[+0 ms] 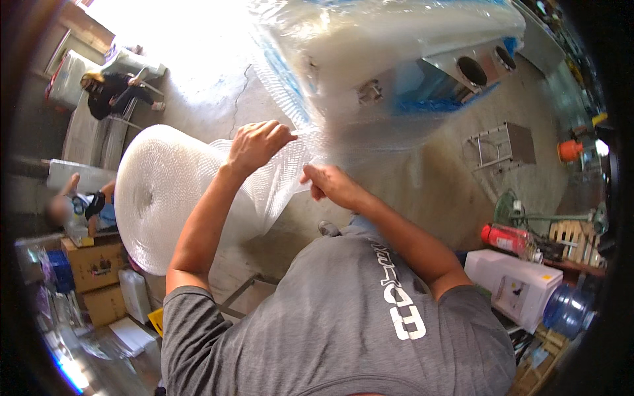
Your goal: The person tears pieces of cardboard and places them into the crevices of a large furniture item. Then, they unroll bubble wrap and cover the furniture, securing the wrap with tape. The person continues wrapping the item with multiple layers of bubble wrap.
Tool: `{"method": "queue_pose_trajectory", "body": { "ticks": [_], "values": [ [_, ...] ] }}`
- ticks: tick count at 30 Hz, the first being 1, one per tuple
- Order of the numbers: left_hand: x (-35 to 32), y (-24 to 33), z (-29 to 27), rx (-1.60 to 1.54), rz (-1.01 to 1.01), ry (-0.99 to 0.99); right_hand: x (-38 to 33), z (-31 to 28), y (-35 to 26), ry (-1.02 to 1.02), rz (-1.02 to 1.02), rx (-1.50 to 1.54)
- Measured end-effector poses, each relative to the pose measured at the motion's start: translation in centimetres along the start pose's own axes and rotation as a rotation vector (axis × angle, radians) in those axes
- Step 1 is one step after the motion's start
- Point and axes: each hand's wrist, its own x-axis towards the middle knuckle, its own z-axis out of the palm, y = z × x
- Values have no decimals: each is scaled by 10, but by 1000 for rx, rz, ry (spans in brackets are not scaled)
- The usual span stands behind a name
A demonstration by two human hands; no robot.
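A thick roll of clear bubble wrap stands at my left. A loose sheet of bubble wrap runs from it toward a large metal unit that is covered in clear plastic. My left hand is closed on the upper edge of this sheet, close to the unit's near corner. Lower and to the right, my right hand has its fingers curled in at the sheet's side edge, pinching it. The exact grip of the right fingertips is partly hidden. Two round openings show on the unit's right part.
Two other people are at the left, both away from my hands. A small metal stool stands to the right. A red fire extinguisher and a water dispenser are at the lower right. Cardboard boxes stand lower left.
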Motion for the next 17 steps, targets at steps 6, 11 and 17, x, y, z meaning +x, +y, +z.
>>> {"method": "queue_pose_trajectory", "body": {
  "ticks": [6,11,17],
  "values": [
    [-20,17,-20,-28,-67,-5,58,19,-56,126,202,469],
    [-95,-4,-61,-12,-328,120,79,30,-62,334,172,546],
    [-274,-117,-128,135,-1065,34,93,25,-30,406,26,414]
  ]
}}
